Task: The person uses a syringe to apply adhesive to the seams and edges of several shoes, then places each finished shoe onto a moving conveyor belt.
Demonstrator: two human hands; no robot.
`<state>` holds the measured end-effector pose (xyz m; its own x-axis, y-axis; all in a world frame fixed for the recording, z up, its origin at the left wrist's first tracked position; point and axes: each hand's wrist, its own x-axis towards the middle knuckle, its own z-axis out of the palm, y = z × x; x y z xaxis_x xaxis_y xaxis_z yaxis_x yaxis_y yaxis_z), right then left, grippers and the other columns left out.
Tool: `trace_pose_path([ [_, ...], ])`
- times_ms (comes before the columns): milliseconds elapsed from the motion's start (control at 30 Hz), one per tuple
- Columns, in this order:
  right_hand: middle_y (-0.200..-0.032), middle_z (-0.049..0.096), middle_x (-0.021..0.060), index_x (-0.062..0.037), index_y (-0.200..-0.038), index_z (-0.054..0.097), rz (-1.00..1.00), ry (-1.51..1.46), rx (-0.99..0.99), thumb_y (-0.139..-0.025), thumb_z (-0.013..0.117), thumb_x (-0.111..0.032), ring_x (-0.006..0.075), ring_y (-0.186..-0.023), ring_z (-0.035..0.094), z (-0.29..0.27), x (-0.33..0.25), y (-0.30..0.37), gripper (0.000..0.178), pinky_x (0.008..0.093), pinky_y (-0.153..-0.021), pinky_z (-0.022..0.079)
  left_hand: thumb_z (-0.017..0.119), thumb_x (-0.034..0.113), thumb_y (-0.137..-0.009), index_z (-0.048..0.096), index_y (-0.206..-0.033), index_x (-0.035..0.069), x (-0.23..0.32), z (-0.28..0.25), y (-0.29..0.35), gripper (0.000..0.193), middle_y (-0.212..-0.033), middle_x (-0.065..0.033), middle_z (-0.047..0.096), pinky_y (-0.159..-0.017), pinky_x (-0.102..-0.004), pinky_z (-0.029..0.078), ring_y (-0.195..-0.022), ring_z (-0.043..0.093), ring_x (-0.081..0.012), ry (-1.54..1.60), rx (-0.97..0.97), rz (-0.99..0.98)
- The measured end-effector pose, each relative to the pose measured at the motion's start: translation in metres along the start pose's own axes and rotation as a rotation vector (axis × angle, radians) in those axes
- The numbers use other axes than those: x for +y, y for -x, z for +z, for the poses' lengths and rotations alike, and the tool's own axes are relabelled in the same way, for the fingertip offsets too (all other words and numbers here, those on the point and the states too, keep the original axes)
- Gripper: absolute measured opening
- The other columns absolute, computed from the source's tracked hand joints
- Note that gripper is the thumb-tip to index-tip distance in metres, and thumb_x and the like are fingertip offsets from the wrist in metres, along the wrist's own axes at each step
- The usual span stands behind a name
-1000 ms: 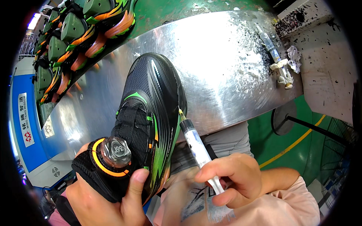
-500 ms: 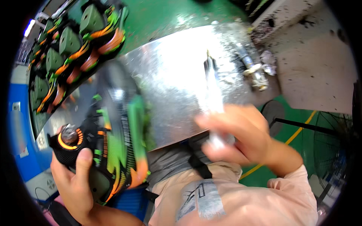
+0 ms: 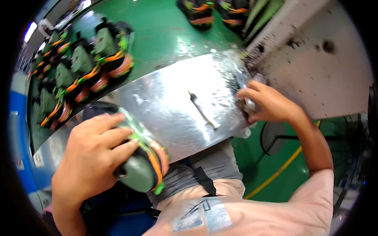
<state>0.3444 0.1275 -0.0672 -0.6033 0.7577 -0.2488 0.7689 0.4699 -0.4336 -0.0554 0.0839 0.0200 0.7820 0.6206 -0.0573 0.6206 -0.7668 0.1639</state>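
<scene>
On the left my left hand [image 3: 96, 151] is wrapped over a black shoe with green and orange trim [image 3: 152, 146]. A dull green shoe last [image 3: 138, 173] fills its opening, and the heel end points toward me. The shoe is tilted over the near left part of a metal table [image 3: 169, 114]. Across the table, my right hand [image 3: 267, 103] has its fingers curled round a crumpled, whitish, translucent thing [image 3: 249, 105] at the right end; its kind is unclear. Between the hands lies a thin tool with a dark tip and pale handle [image 3: 202, 110].
Several similar shoes on green lasts [image 3: 80, 65] stand in rows at the far left. More shoes [image 3: 214, 13] are on the green floor at the back. A stained pale panel [image 3: 315, 59] borders the table's right side. A round dark disc on a rod [image 3: 273, 138] is below right.
My left hand has turned the shoe, bringing its green last toward me. My right hand has moved right and away to the crumpled thing; the thin tool now lies free on the table.
</scene>
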Motion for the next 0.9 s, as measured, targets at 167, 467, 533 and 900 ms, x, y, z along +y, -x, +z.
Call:
trace_pose_path([
  [167, -0.116, 0.051, 0.0041, -0.0036, -0.133, 0.045, 0.206, -0.963, 0.226, -0.067, 0.085, -0.031, 0.0157, -0.106, 0.051, 0.025, -0.014, 0.029, 0.082, 0.0282, -0.089, 0.042, 0.066, 0.012, -0.074, 0.07, -0.089, 0.007, 0.036, 0.053, 0.046, 0.015, -0.088, -0.0073, 0.068, -0.065, -0.0333, 0.052, -0.081, 0.066, -0.0234, -0.14, 0.495, -0.089],
  [467, -0.087, 0.054, 0.0049, -0.0068, -0.123, 0.041, 0.426, -1.035, 0.364, -0.078, 0.074, -0.045, 0.0067, -0.064, 0.047, 0.031, -0.07, 0.013, 0.068, 0.017, -0.05, 0.039, 0.056, 0.014, -0.085, 0.069, -0.098, 0.004, 0.089, 0.096, 0.069, 0.021, -0.099, -0.0102, 0.066, -0.075, -0.0323, 0.051, -0.092, 0.066, -0.0251, -0.169, 0.741, -0.399],
  [533, -0.084, 0.055, 0.0075, -0.0062, -0.122, 0.039, 0.137, -1.286, 0.386, -0.081, 0.071, -0.05, 0.0085, -0.061, 0.047, 0.01, -0.108, 0.004, 0.069, 0.0183, -0.05, 0.043, 0.054, 0.014, -0.085, 0.069, -0.097, 0.003, 0.091, 0.103, 0.067, 0.022, -0.098, -0.0111, 0.066, -0.075, -0.0321, 0.051, -0.09, 0.066, -0.0256, -0.186, 0.806, -0.421],
  [900, -0.07, 0.05, 0.005, 0.0085, -0.121, 0.041, -0.201, -1.791, -0.192, -0.06, 0.044, -0.094, 0.0103, -0.058, 0.05, 0.03, -0.214, -0.099, 0.12, 0.0203, -0.049, 0.037, 0.052, 0.012, -0.084, 0.071, -0.093, 0.004, 0.08, 0.097, 0.078, 0.022, -0.092, -0.0087, 0.068, -0.075, -0.0317, 0.05, -0.088, 0.067, -0.0242, -0.161, 0.724, -0.34],
])
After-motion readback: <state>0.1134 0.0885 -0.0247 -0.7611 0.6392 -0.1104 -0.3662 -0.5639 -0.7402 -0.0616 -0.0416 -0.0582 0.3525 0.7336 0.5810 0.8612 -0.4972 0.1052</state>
